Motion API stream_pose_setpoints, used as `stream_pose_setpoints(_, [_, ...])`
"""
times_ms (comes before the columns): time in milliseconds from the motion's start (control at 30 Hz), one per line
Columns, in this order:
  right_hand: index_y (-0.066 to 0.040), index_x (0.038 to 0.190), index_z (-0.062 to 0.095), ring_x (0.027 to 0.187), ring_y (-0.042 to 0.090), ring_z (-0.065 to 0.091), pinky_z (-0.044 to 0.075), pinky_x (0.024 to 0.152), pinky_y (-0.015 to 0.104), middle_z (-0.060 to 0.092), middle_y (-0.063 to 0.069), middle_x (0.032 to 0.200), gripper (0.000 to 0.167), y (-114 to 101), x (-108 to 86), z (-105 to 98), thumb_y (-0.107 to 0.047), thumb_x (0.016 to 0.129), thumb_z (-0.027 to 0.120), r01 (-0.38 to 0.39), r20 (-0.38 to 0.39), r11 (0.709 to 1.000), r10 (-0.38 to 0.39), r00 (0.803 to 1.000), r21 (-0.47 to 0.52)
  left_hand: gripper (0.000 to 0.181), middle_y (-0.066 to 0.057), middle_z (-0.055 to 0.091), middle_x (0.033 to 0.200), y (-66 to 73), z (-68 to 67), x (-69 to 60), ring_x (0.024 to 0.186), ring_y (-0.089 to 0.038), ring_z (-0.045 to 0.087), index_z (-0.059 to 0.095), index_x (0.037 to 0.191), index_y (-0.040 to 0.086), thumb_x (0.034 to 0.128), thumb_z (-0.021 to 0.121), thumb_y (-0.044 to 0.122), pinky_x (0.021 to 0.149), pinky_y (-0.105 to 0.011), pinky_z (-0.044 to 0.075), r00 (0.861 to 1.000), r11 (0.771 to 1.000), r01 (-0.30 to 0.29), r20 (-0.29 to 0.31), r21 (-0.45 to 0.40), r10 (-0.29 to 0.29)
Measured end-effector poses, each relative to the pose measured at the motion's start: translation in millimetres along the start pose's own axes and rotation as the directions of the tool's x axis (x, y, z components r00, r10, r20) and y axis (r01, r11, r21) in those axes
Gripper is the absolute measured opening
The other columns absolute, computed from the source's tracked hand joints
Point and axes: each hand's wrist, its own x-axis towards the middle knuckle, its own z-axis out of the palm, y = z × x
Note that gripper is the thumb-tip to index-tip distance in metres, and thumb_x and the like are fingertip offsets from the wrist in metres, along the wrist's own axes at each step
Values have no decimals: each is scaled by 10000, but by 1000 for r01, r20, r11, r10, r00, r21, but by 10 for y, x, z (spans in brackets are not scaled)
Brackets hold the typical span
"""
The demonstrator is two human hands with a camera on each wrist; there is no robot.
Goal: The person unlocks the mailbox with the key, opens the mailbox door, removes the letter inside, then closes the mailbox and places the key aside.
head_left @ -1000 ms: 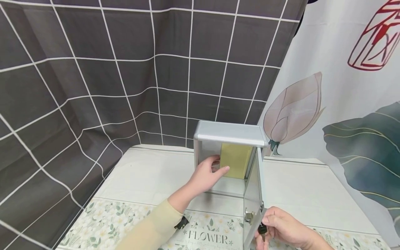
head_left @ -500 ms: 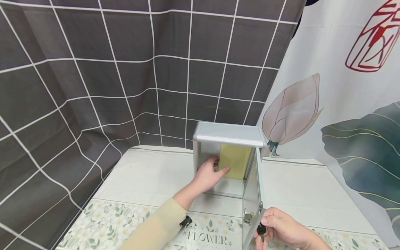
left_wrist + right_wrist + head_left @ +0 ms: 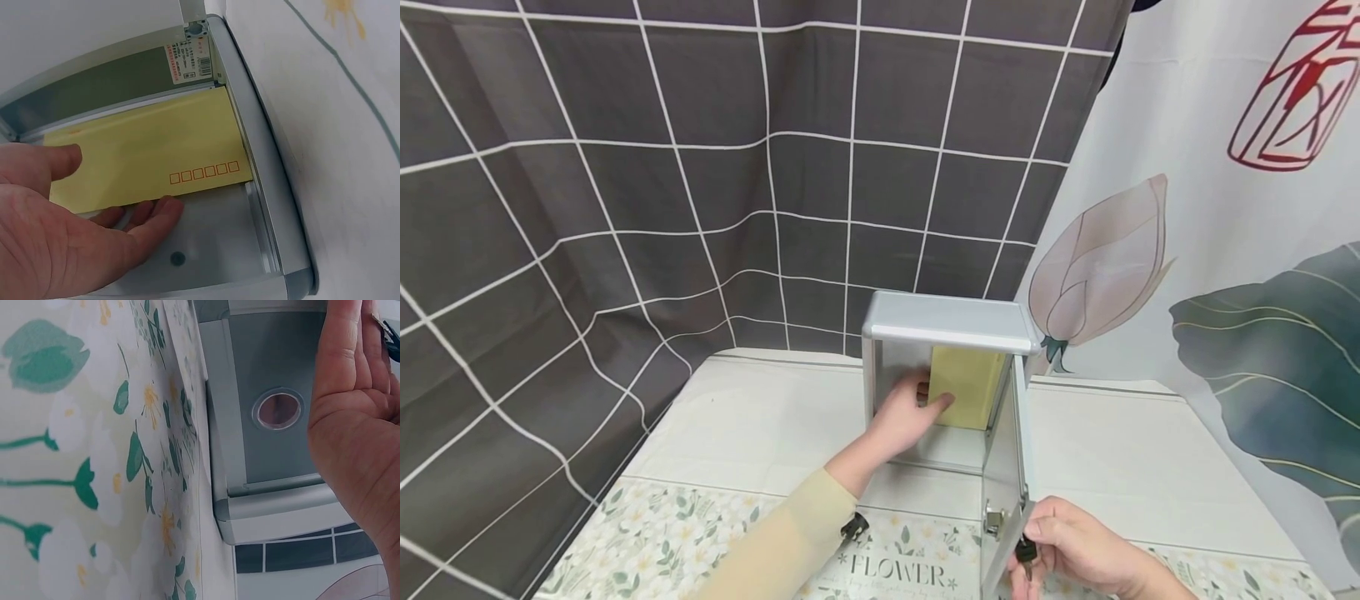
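Observation:
A silver metal lockable box (image 3: 955, 321) stands on the table with its door (image 3: 1009, 467) swung out toward me. Inside, a yellow envelope (image 3: 966, 387) leans upright at the right; its row of small red squares shows in the left wrist view. My left hand (image 3: 906, 417) reaches into the box at the envelope (image 3: 150, 150). Its thumb lies in front of the paper, and its fingers are by the long edge, not visibly gripping. My right hand (image 3: 1075, 546) holds the door's free edge, next to a black-headed key (image 3: 1027, 550). Its fingertips are partly hidden.
A floral cloth (image 3: 655, 533) printed "FLOWER" covers the front of the white table (image 3: 775, 408). Dark grid-patterned curtain (image 3: 700, 183) hangs behind and left, with a white printed curtain (image 3: 1150, 275) at right. A metal lock (image 3: 995, 521) juts from the door's inner face.
My left hand has shifted slightly right and deeper into the box, its thumb now further over the envelope. The right hand and the door stay nearly still.

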Motion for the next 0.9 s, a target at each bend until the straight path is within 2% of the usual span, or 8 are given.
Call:
stream_pose_setpoints(67, [328,1093,530,1031,138,800,694,872,362,600,539,937,464,3,0,-3,60,1103,152,1,0,1000,-1,1000,-2,492,-158,709,1242,-3,16,9,1162,-349,704,629,1399,-52,1064,762,284,1031,-478,623,1000,1000,16,-2,-9,-16])
stream_pose_setpoints(233, [326,1097,551,1025,133,799,692,875,354,568,556,914,467,11,0,0,58,1103,168,-1,-3,1000,1,1000,0,380,-100,695,1187,-33,69,40,1095,-240,681,665,1333,-22,1092,715,268,980,-407,618,998,996,54,-13,68,-53])
stream_pose_setpoints(367, [329,1097,544,1032,130,797,687,881,339,584,548,929,471,13,2,9,54,1106,162,-3,-2,1000,3,1000,2,323,-103,680,1156,-39,79,42,1044,-223,665,683,1268,-22,1110,692,259,931,-412,616,998,994,64,-7,89,-63])
stream_pose_setpoints(467, [334,1090,533,1034,128,794,685,884,331,585,547,932,467,12,4,14,56,1107,159,-5,-1,1000,5,1000,1,319,-122,676,1118,-48,80,49,998,-242,661,686,1229,-41,1116,690,258,884,-434,619,999,995,50,3,88,-50])
stream_pose_setpoints(600, [342,1074,516,1036,120,790,686,880,328,563,559,913,456,9,10,17,62,1102,158,-5,3,1000,5,1000,-6,350,-80,695,1096,-158,153,126,959,-173,643,705,1247,-19,1119,684,306,870,-384,605,997,989,75,-5,124,-75])
stream_pose_setpoints(667, [344,1071,512,1040,116,788,688,879,331,549,565,902,453,9,11,17,63,1101,157,-2,7,1000,2,1000,-10,345,-51,709,1066,-229,201,164,924,-140,637,716,1240,-7,1121,676,315,846,-369,604,998,987,64,-19,147,-61])
stream_pose_setpoints(767, [347,1077,515,1041,116,789,684,886,323,528,573,894,455,11,14,16,58,1104,164,-5,8,1000,5,1000,1,340,6,717,965,-355,273,235,844,-120,638,743,1200,25,1133,652,346,795,-372,608,999,986,47,-7,157,-47])
stream_pose_setpoints(900, [347,1085,523,1041,117,790,679,891,314,525,575,895,459,21,14,14,50,1108,173,-7,7,1000,7,1000,12,374,62,731,913,-403,313,269,803,-101,658,767,1216,66,1144,623,404,773,-362,615,999,990,26,16,140,-28])
